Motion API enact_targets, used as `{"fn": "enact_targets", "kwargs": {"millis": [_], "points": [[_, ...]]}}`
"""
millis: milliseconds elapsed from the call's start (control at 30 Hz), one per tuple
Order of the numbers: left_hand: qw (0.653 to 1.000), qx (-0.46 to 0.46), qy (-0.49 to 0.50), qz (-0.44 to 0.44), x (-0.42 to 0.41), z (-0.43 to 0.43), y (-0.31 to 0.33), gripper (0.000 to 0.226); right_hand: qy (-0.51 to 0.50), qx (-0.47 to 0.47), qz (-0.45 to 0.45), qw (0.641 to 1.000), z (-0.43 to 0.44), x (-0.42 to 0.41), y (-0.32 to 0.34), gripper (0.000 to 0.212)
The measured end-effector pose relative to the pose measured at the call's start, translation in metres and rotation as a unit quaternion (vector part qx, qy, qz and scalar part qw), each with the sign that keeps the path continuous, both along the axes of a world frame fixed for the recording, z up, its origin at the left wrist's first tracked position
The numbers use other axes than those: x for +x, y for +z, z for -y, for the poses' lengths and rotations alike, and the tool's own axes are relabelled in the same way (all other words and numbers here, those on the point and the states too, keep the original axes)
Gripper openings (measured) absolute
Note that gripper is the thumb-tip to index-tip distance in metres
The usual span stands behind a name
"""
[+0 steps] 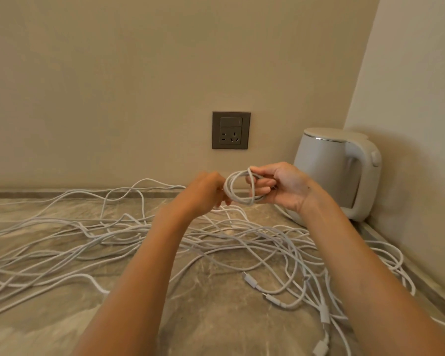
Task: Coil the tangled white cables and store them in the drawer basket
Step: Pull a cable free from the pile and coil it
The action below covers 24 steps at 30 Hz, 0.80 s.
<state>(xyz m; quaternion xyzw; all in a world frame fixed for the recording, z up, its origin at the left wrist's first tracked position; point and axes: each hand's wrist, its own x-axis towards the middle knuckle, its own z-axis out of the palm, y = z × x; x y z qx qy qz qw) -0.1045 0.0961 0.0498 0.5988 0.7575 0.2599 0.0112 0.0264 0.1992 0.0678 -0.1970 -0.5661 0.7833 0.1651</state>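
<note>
Held in the air over the far part of the tabletop [216,319], toward its far right corner: a small coil [231,196] of thin white cable, several turns laid close together into one ring. Gripped on its right side by the right hand [283,187], fingers [263,189] curled through the ring and thumb pressed over the top strands. Met on its left rim by the left hand [203,194], fingers closed narrow on the strands there, though blurred, so the exact pinch is hard to read. Ring standing roughly upright, open face turned toward the camera, slightly wider than tall, long axis running left to right between the two hands. A loose strand running down from near the left hand to the heap.

Below and around both forearms: the rest of the cables [118,236], white and thin, spread in long tangled loops from the left edge across to the right edge, thickest across the middle. Small white plugs [249,278] lying toward the near right, pointing different ways.

Far edge closed off by a beige back wall [113,86], with a grey socket [231,130] set in it above the hands. Right edge closed off by a side wall [421,111]. White kettle [326,173] standing in the far right corner, handle toward the right, near the right hand but apart from it. Bare stone showing at the near middle between the forearms and at the near left.
</note>
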Motion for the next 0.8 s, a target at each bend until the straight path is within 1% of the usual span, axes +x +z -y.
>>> {"fn": "enact_targets", "kwargs": {"millis": [100,200,367,467,667,800], "points": [[0.999,0.023,0.024,-0.019,-0.007,0.004,0.004,0.019,0.016,0.025,0.069,0.997,-0.002,-0.003,-0.006,0.032],[0.998,0.053,0.037,0.001,-0.010,0.005,0.007,0.020,0.023,0.021,0.095,0.995,0.000,-0.007,-0.012,0.032],[0.995,0.080,0.054,0.012,-0.001,0.001,0.010,0.025,0.060,0.089,0.151,0.983,0.003,-0.010,-0.014,0.032],[0.994,0.092,0.061,0.008,0.002,-0.002,0.011,0.027,0.059,0.138,0.181,0.972,0.003,-0.010,-0.013,0.033],[0.989,0.131,0.060,-0.015,0.010,-0.004,0.011,0.028,0.010,0.198,0.206,0.958,0.009,-0.013,-0.012,0.033],[0.983,0.166,0.068,-0.046,0.020,-0.006,0.008,0.031,-0.095,0.220,0.186,0.953,0.013,-0.018,-0.011,0.030]]}}
